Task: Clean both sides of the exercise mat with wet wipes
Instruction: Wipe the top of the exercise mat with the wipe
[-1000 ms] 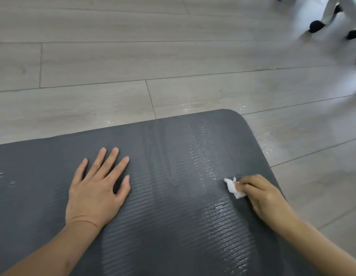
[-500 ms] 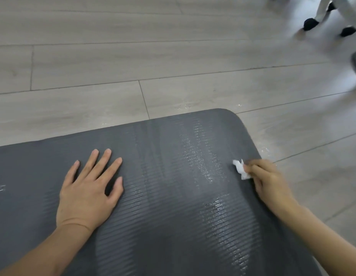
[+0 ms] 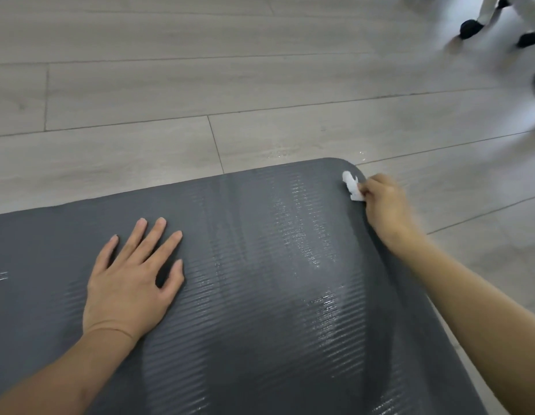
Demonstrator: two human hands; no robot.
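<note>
Head view, left hand (image 3: pixel 131 283) spread flat on mat (image 3: pixel 260 295); right hand (image 3: pixel 386 205) pinching wipe (image 3: pixel 351 185), chair casters (image 3: pixel 469 25) beyond

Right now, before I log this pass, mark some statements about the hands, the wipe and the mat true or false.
1. The left hand lies flat on the dark grey ribbed exercise mat. True.
2. The right hand pinches a crumpled white wet wipe. True.
3. The wipe is at the mat's near left corner. False: it is at the far right rounded corner.
4. The mat lies on carpet. False: it lies on the pale wood-plank floor.
5. Wet streaks shine on the mat. True.
</note>
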